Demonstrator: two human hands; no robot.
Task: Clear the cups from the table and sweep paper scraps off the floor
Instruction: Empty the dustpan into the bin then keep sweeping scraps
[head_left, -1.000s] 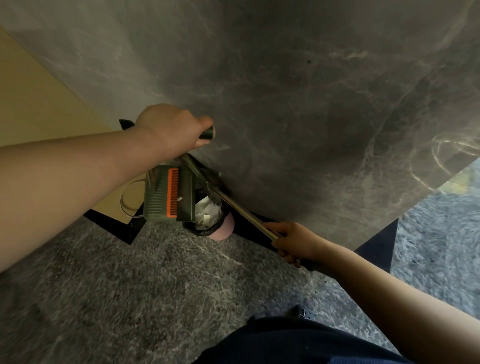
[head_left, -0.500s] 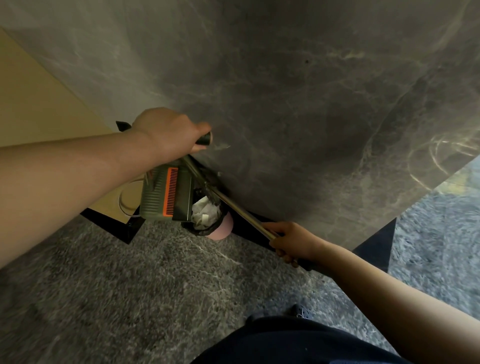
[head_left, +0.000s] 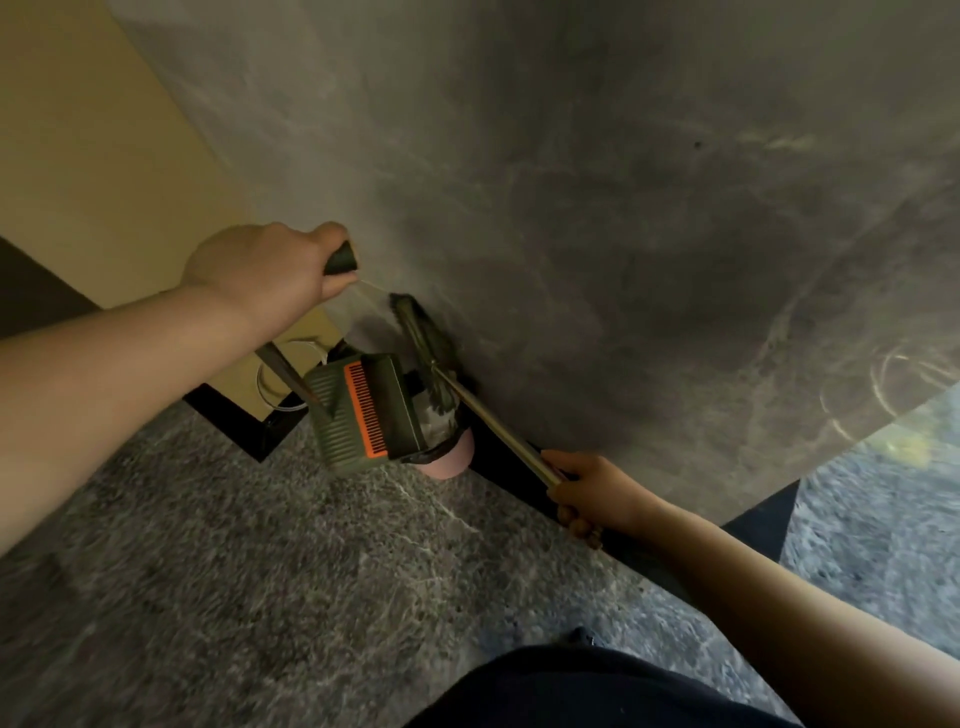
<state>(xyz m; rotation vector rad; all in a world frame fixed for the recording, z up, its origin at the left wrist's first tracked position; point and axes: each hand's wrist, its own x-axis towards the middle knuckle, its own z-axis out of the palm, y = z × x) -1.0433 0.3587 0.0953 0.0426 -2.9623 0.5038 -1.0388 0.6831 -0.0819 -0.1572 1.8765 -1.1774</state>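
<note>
Left hand (head_left: 260, 270) fingers clenched round dustpan (head_left: 366, 415) handle, tipped over pink bin (head_left: 448, 460); at 4 o'clock, right hand (head_left: 592, 491) fingers grasping broom (head_left: 498, 426) shaft.

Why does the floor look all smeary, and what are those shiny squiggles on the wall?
Head view: the grey floor streaks with motion blur, as does the broom head; the squiggles on the marble wall look like reflected light; a dark shadow sits mid-wall; the wide-angle lens bends the edges.

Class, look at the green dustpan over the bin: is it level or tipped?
Tipped. The dustpan hangs tilted from its handle in the left hand, mouth lowered toward the pink bin, ribbed back facing the camera.
</note>
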